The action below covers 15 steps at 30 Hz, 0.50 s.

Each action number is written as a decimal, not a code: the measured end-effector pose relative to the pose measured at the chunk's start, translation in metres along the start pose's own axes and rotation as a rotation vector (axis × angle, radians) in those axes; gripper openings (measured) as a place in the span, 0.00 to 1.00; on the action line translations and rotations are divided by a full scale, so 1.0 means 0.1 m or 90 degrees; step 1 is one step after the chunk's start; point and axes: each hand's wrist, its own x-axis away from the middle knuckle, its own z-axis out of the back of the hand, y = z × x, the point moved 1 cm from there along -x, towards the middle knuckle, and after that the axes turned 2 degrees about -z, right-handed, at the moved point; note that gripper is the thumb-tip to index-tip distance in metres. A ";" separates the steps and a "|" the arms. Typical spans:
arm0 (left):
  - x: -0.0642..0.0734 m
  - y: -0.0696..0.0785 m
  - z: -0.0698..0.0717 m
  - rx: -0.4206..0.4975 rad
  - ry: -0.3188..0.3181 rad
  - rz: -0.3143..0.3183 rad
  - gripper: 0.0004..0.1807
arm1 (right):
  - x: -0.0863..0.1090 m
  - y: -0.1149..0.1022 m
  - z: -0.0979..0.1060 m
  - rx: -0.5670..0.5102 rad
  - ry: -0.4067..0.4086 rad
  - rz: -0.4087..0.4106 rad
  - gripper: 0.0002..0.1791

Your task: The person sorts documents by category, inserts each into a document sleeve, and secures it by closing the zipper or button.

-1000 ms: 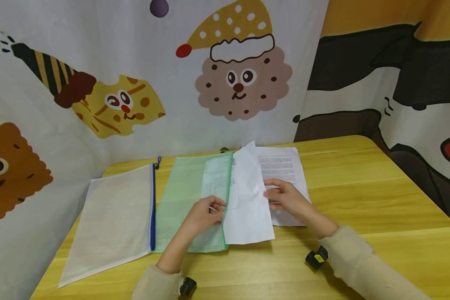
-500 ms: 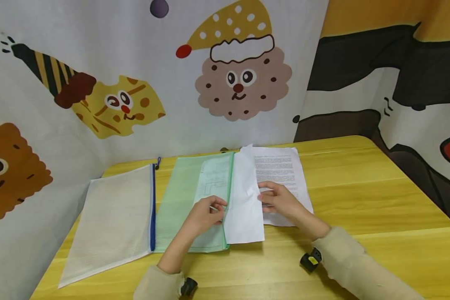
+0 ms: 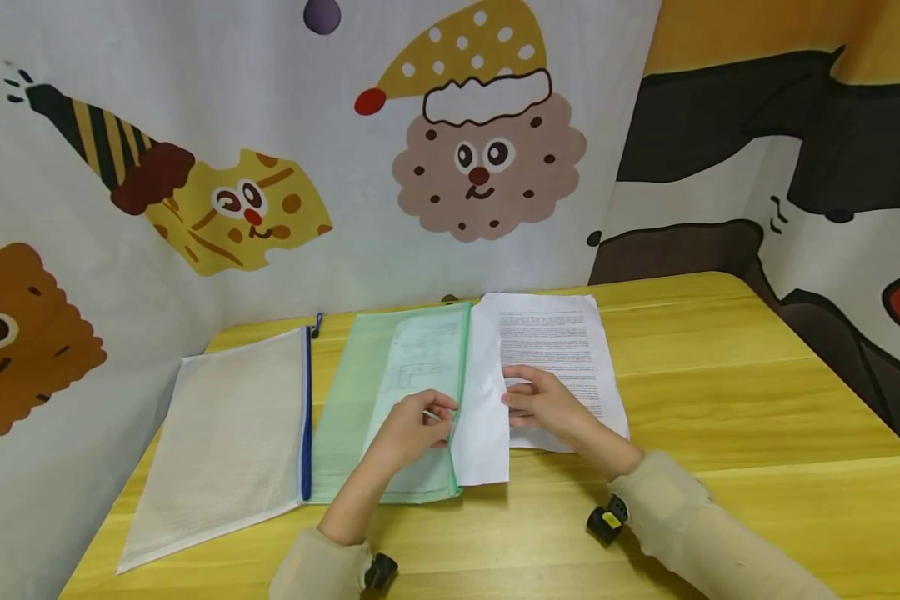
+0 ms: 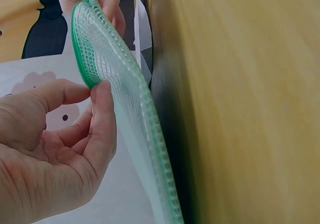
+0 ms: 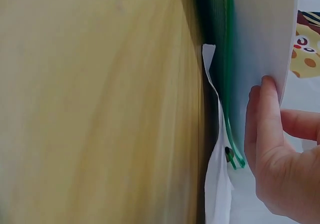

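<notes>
A see-through green mesh zip pouch [image 3: 337, 417] lies in mid-table, its mouth facing right. My left hand [image 3: 412, 429] pinches the green zipper edge [image 4: 86, 69] between thumb and fingertips, and the mouth gapes in the left wrist view. Partway inside is a white paper sheet [image 3: 482, 433]; its inner part, with faint print, shows through the mesh. At the sheet's outer edge my right hand [image 3: 546, 406] grips it, thumb on one face and fingers [image 5: 269, 112] along the other. Beneath that hand, a printed sheet [image 3: 551, 333] lies on the table, partly covered.
On the left lies a white mesh zip pouch [image 3: 221, 442] with a blue zipper [image 3: 306, 417], beside the green one. The yellow wood-grain table [image 3: 727, 375] extends to the right. A curtain with cartoon prints [image 3: 345, 258] hangs along the back edge.
My right hand has moved left with the white sheet, which slides deeper into the green pouch. More of the printed sheet underneath is uncovered. The left hand keeps its pinch nearly in place.
</notes>
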 end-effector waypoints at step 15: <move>0.00 0.04 -0.02 -0.005 0.005 0.001 0.11 | -0.10 -0.02 -0.17 -0.007 -0.012 -0.019 0.28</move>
